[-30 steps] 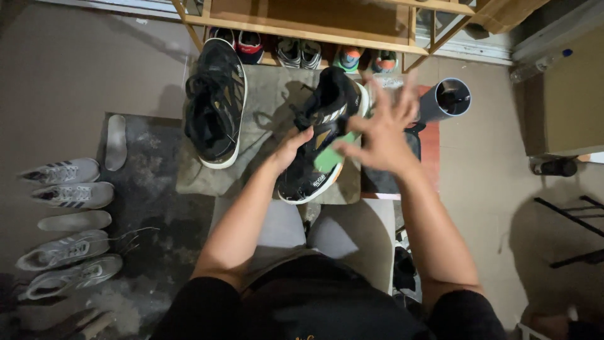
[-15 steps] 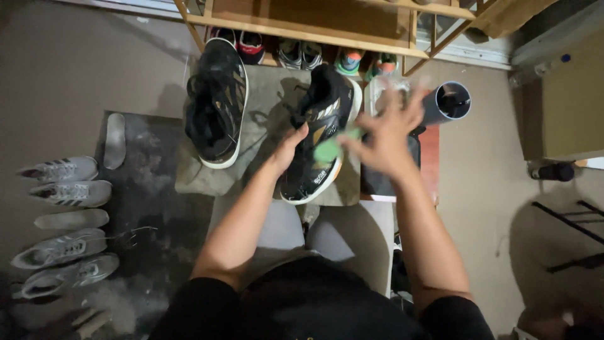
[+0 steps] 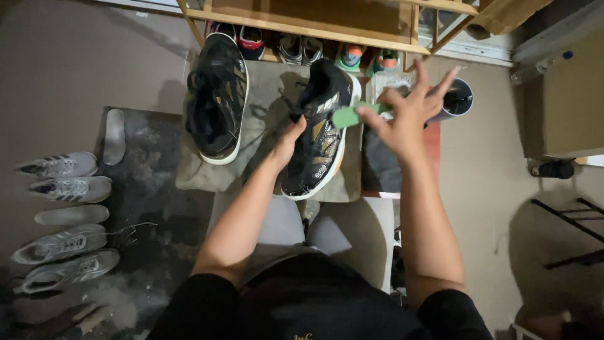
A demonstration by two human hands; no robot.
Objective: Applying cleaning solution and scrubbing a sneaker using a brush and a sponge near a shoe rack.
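My left hand [image 3: 288,140] grips the side of a black sneaker [image 3: 319,129] with white and gold stripes, held tilted over a grey cloth [image 3: 264,151]. My right hand [image 3: 406,110] pinches a small green brush [image 3: 350,115] between thumb and forefinger, the other fingers spread, just right of the sneaker's upper. The matching black sneaker [image 3: 217,97] lies on the cloth to the left.
A wooden shoe rack [image 3: 302,25] with several shoes under it stands ahead. A dark cup [image 3: 458,101] sits at the right. Several grey sneakers [image 3: 60,182] and loose insoles [image 3: 114,135] line the floor at the left. Dark metal legs [image 3: 566,233] at the right.
My right hand has lifted up and to the right, away from the sneaker, carrying the green brush. The left hand still holds the sneaker in about the same place.
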